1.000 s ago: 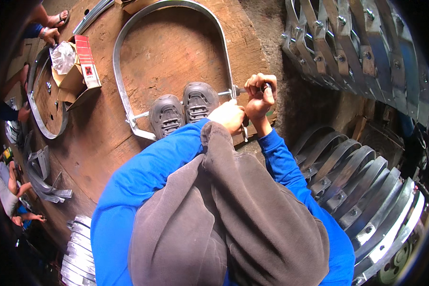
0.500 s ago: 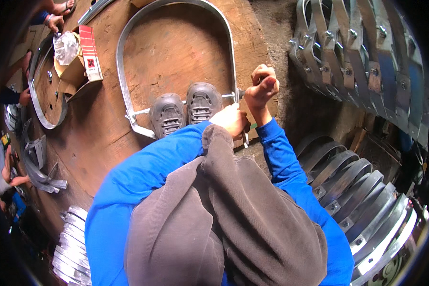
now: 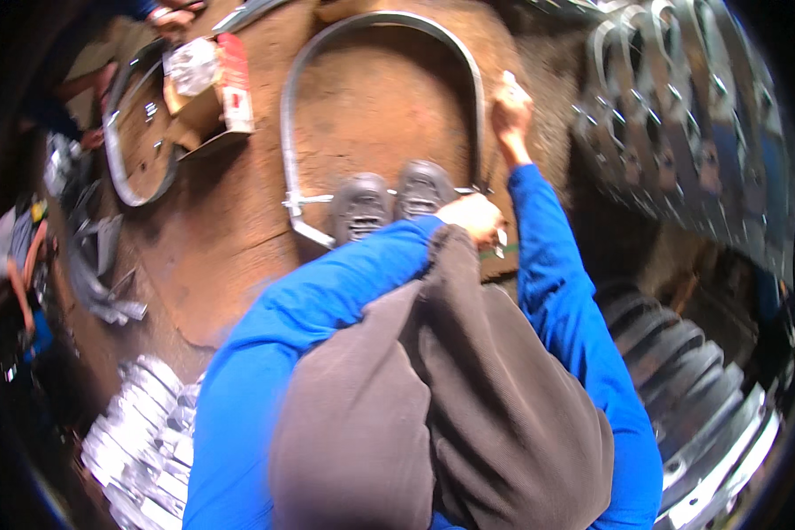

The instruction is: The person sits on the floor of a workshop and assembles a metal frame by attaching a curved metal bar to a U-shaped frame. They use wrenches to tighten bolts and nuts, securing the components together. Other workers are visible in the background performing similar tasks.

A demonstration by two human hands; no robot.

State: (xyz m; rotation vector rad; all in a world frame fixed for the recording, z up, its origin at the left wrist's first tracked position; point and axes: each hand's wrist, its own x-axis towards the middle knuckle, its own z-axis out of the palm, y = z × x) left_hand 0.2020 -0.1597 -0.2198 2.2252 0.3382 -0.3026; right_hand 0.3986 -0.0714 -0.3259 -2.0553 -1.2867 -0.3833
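Note:
A large U-shaped metal band (image 3: pixel 293 132) lies on the brown wooden board, its curve away from me. A thin rod (image 3: pixel 316 200) crosses between its ends. My two dark shoes (image 3: pixel 362 208) stand at the rod, inside the band. My left hand (image 3: pixel 473 217) is closed at the band's right end, a small shiny metal piece (image 3: pixel 501 243) sticking out below its fingers; what that is I cannot make out. Outside the band's right side, my right hand (image 3: pixel 511 110) is closed in a blurred fist. Anything inside it is hidden.
An opened carton (image 3: pixel 205 110) with a clear plastic bag stands at left, beside another metal band (image 3: pixel 115 159). Another person's hand (image 3: pixel 172 19) shows at upper left. Metal bands are stacked at right (image 3: pixel 680 97), lower right (image 3: pixel 715 442) and lower left (image 3: pixel 137 433).
My right hand has moved forward, away from me, along the outside of the band. My left hand stays by the band's right end. The whole view has shifted, with blur.

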